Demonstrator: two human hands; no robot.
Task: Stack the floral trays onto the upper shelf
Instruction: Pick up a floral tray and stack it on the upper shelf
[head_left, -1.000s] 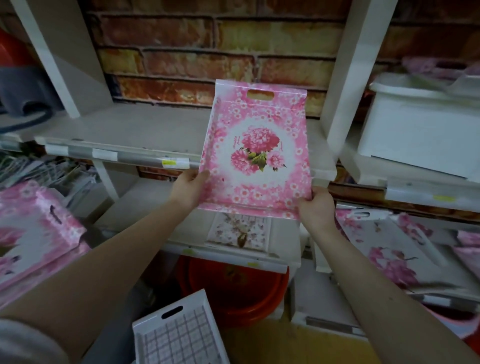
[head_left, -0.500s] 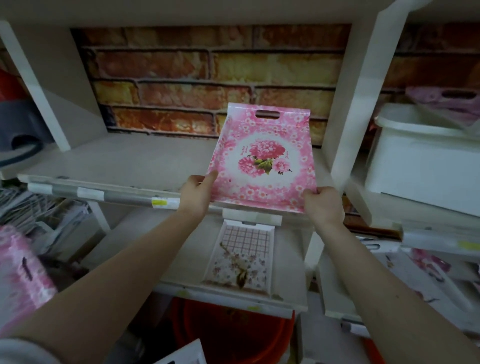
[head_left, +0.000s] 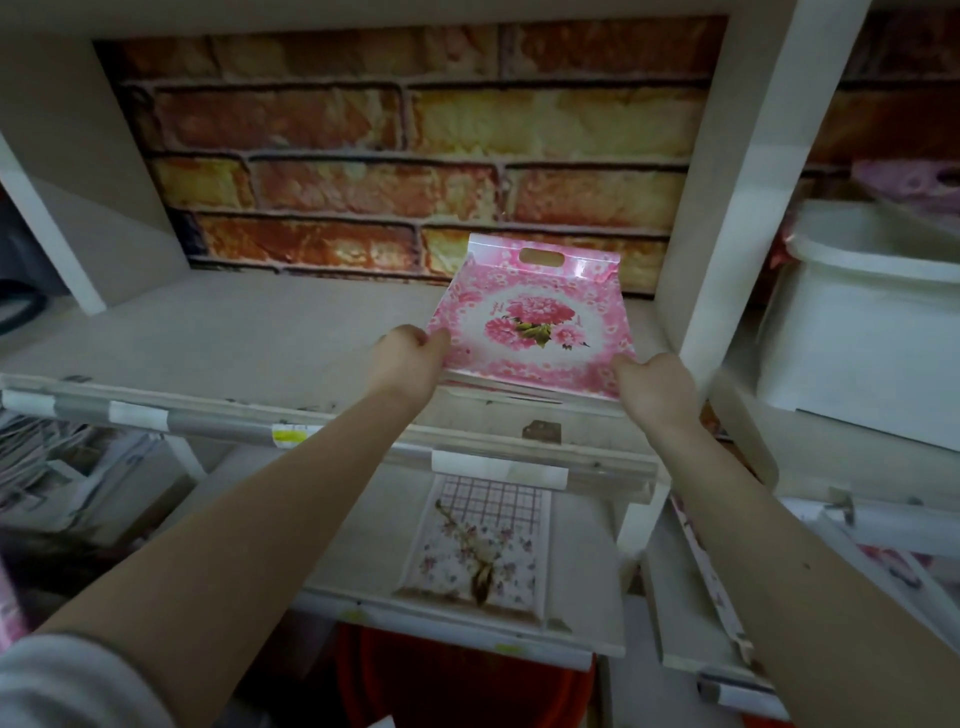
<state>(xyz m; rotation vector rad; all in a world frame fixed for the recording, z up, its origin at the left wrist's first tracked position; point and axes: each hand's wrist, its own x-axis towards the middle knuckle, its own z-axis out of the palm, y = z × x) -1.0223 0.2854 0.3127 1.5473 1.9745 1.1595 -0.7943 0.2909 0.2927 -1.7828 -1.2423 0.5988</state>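
The pink floral tray (head_left: 530, 322) has come down to the upper shelf (head_left: 249, 338), at its right end. The left hand (head_left: 410, 358) and right hand (head_left: 652, 382) pinch its near corners. Nearly placed.

Pink floral tray (head_left: 535, 325), red-brick wall (head_left: 405, 156)

1. No text, brand or number can be read anywhere.
2. Yellow sticker (head_left: 291, 434) on the shelf rail (head_left: 208, 423): its print is too blurred to read.
3. White tags (head_left: 136, 415) on the same rail: no legible writing.
4. Tray (head_left: 535, 332): faint script beside the printed flowers, too small to make out.
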